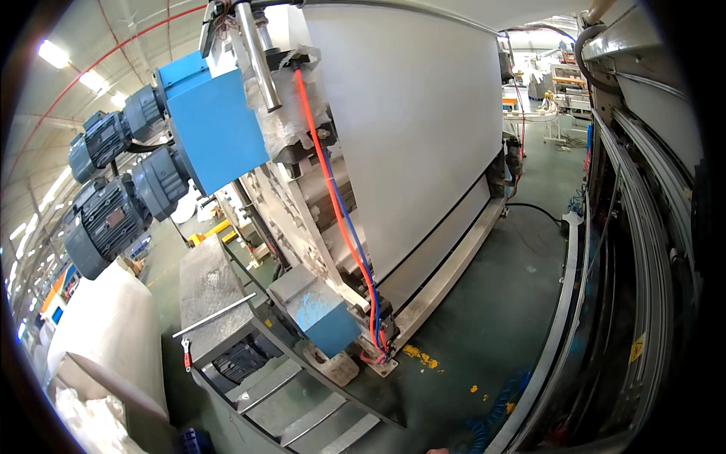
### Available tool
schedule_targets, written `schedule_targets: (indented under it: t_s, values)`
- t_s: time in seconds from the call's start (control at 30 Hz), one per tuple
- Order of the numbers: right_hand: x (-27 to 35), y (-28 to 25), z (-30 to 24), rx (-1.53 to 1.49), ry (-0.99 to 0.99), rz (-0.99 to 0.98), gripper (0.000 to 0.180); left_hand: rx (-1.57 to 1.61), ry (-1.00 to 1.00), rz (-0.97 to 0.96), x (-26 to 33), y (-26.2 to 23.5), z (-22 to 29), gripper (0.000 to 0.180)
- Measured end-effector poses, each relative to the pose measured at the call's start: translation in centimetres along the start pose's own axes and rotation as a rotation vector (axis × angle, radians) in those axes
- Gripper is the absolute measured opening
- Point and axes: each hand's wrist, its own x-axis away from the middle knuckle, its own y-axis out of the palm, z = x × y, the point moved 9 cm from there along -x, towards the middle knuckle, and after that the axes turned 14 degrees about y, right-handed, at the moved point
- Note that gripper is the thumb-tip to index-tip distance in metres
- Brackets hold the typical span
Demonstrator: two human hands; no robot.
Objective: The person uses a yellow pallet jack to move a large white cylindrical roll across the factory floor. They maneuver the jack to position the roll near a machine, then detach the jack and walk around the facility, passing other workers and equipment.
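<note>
Only a sliver of what looks like my right hand [437, 451] shows at the lower edge, its fingers hidden. My left hand is out of view. Ahead stands a large machine with a wide white sheet [416, 129] stretched down over its rollers. A red hose [321, 159] and a blue hose [349, 219] run down its near side frame to the foot. Nearest to the sliver of hand are a coiled blue air hose [484, 424] and the green floor [491, 303]. Whether the hand touches anything cannot be seen.
Metal steps [280, 393] lead to a platform [215, 287] bearing a metal bar [214, 315]; a red-handled wrench [187, 354] hangs at its edge. Grey motors [113, 216] jut from a blue housing [215, 129]. A large white roll [106, 325] stands left, machine rails [643, 250] right.
</note>
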Motion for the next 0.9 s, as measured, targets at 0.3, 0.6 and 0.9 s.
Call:
schedule_targets:
  t_s: [0.3,0.6,0.9]
  values:
    - [6.5,3.6,0.4,0.116,0.078,-0.03,0.027,0.062,-0.049,0.105,9.1,4.3,-12.5,0.037]
    - [12.3,23.4,-4.6,0.161,-0.17,0.027,0.008,1.089,-0.15,0.36,30.3,17.4,-33.6,0.04]
    - [23.6,54.8,-1.3,0.951,-0.212,-0.407,0.02,1.18,-0.943,0.507,44.6,26.6,-48.8,0.021]
